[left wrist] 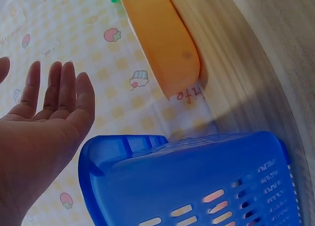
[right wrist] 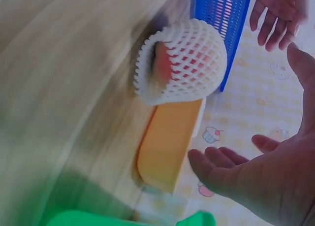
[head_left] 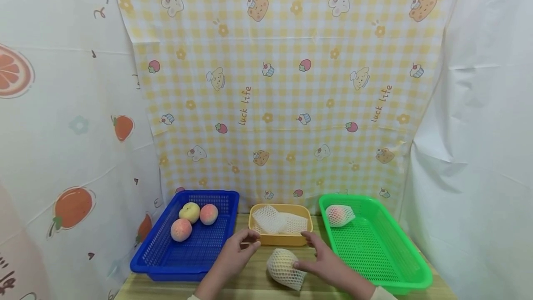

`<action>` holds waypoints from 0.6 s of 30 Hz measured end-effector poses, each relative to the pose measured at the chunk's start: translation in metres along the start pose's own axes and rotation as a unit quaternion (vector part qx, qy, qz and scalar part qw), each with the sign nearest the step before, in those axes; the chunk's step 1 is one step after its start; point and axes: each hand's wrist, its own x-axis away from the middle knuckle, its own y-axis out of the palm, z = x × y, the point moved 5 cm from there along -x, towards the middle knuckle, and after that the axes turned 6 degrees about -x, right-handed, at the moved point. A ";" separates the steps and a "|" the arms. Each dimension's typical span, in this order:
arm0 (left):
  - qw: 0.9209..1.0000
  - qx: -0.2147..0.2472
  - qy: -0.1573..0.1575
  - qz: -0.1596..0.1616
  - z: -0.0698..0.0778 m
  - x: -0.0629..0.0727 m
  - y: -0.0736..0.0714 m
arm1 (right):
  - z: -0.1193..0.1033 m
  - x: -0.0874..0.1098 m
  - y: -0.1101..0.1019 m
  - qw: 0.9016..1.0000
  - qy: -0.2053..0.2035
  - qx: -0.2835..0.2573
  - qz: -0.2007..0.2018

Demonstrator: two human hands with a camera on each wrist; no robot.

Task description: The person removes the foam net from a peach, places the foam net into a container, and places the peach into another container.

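A peach in a white foam net (head_left: 285, 267) lies on the wooden table between my hands; in the right wrist view the red fruit shows through the open end of the netting (right wrist: 197, 58). My right hand (head_left: 329, 263) is beside it with fingers spread, its thumb overlapping the net in the head view. The right wrist view shows that hand (right wrist: 266, 181) holding nothing. My left hand (head_left: 235, 253) is to the left of the peach, palm facing inward, with nothing in its loosely bent fingers. Behind them, a small yellow tray (head_left: 281, 240) holds empty foam nets (head_left: 266, 219).
On the left stands a blue basket (head_left: 170, 271) with three peaches (head_left: 181, 230) near its back. A green basket (head_left: 410, 277) on the right holds one netted peach (head_left: 339, 215). A checked cloth (head_left: 287, 105) hangs behind the table.
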 end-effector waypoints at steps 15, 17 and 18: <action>1.000 -0.019 0.014 -0.012 0.006 -0.001 0.005 | 0.034 -0.020 0.042 0.998 0.048 0.015 -0.039; 1.000 -0.022 0.014 -0.012 0.006 -0.002 0.005 | 0.037 -0.024 0.045 0.998 0.037 0.008 -0.043; 1.000 -0.022 0.013 -0.012 0.007 -0.002 0.005 | 0.039 -0.025 0.048 0.999 0.032 0.004 -0.044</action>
